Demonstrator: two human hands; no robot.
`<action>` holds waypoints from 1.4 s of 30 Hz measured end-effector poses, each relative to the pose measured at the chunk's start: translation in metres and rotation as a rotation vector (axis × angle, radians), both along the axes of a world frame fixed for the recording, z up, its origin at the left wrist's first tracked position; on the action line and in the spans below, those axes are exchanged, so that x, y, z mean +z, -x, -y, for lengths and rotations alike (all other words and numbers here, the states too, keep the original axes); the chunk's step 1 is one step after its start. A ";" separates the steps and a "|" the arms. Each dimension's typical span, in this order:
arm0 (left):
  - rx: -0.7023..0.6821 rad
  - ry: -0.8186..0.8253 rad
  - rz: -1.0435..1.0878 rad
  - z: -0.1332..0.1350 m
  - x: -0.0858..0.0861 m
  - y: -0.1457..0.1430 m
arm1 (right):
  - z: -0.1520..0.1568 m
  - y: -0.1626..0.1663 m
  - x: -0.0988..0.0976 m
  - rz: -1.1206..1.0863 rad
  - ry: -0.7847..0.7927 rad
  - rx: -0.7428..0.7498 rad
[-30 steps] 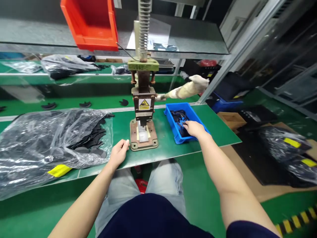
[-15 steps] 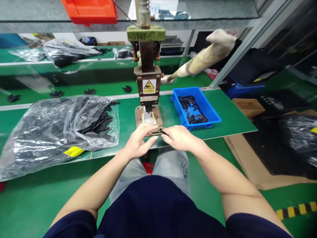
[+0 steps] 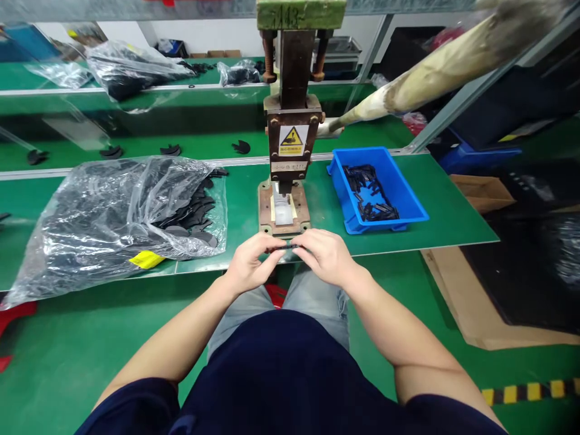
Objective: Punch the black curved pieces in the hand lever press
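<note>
A thin dark strip-like part [image 3: 288,246] spans the gap between my hands, just in front of the hand press [image 3: 292,139]. My left hand [image 3: 254,261] pinches its left end between thumb and fingers. The right end is pinched by my right hand [image 3: 325,256]. Fingertips cover both ends, so the part's exact shape is hidden. Behind my hands the press base [image 3: 265,211] carries a pale metal fixture [image 3: 283,212] under the raised ram. A long worn lever [image 3: 408,75] slants up to the right from the press.
Right of the press stands a blue bin [image 3: 410,208] holding small black parts [image 3: 369,187]. A clear plastic bag [image 3: 113,217] full of flat black pieces lies to the left. Several black pieces [image 3: 170,150] rest on the green surface behind. A metal post [image 3: 435,121] rises at the right.
My hands have come together on the dark part, which now lies level between both; before, it stuck out from my right fingers. The view has shifted, showing the press closer.
</note>
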State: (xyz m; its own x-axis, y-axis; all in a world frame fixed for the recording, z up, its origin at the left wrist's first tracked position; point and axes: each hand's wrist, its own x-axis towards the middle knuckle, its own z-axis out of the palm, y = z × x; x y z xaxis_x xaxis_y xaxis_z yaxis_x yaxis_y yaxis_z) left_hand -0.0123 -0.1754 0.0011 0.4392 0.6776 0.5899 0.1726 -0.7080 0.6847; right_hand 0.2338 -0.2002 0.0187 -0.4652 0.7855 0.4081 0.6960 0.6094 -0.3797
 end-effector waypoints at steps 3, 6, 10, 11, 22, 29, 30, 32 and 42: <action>0.022 -0.017 -0.011 0.002 -0.002 0.001 | 0.001 0.005 -0.005 0.082 -0.057 -0.013; 0.030 -0.047 -0.024 -0.001 -0.005 0.005 | 0.000 0.005 -0.005 0.168 -0.076 -0.012; 0.130 -0.044 -0.056 -0.031 -0.016 0.013 | -0.020 -0.019 0.021 0.081 -0.115 -0.048; 0.193 -0.033 -0.068 -0.043 -0.019 0.014 | -0.028 -0.028 0.036 -0.002 -0.152 -0.089; 0.245 -0.126 -0.605 -0.137 -0.032 -0.012 | -0.075 -0.020 0.199 -0.636 -0.434 0.008; 0.152 -0.201 -0.686 -0.144 -0.026 -0.014 | -0.050 -0.012 0.131 -0.780 -0.501 0.043; 0.147 -0.194 -0.673 -0.144 -0.025 -0.014 | -0.044 -0.014 0.117 -0.741 -0.501 0.049; 0.144 -0.180 -0.653 -0.144 -0.025 -0.015 | -0.032 -0.017 0.090 -0.649 -0.500 0.042; 0.327 -0.063 -0.863 -0.116 -0.003 0.054 | -0.039 -0.018 0.038 -0.692 -0.628 -0.004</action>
